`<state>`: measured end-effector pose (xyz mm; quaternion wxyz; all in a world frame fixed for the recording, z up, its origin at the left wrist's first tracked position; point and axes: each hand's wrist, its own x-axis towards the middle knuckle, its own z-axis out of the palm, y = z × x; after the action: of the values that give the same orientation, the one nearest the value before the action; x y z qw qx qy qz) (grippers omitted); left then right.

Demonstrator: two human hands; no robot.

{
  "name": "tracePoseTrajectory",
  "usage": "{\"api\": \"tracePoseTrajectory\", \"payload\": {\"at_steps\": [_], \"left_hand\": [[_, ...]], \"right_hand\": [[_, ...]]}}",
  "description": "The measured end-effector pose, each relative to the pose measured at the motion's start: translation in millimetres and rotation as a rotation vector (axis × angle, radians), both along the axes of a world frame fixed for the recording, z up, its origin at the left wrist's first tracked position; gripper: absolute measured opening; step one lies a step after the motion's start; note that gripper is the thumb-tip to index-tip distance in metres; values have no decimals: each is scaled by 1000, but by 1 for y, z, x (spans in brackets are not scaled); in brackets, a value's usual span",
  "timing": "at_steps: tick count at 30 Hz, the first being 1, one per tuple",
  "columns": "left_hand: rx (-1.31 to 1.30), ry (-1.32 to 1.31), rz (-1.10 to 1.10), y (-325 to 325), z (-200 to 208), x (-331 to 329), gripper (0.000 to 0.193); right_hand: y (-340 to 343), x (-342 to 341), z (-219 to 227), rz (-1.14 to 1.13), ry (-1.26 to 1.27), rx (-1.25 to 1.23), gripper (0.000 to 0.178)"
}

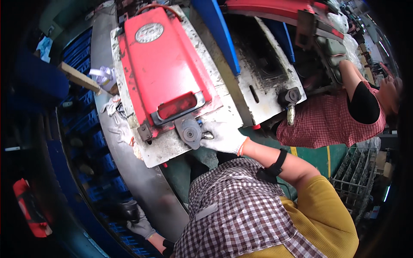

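My right hand, in a white knit glove with an orange cuff, is closed on the short metal handle of a grey latch. That latch sits at the near edge of a machine with a red cover, which is down on its worn white base plate. A black grip bar runs along the cover's front. Low on the left, my gloved left hand is closed on a dark, shiny, rounded object over the blue slatted racks; its exact kind is unclear.
A metal bench runs along the left, with spare gloves and a clear bottle on it. To the right stands a second machine, its red lid raised. A co-worker is beside it, near a wire rack.
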<state>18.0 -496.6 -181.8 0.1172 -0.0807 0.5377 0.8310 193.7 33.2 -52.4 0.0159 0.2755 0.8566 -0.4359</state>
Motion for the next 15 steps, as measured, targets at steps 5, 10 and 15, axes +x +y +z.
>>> {"api": "tracePoseTrajectory", "payload": {"at_steps": [5, 10, 15], "left_hand": [[388, -180, -452, 115, 68, 9, 68], [183, -202, -712, 258, 139, 41, 89], [-8, 89, -842, 406, 175, 80, 85]], "right_hand": [[-4, 15, 24, -45, 342, 130, 42], [8, 27, 89, 158, 405, -555, 99], [47, 66, 76, -102, 565, -599, 80]]}}
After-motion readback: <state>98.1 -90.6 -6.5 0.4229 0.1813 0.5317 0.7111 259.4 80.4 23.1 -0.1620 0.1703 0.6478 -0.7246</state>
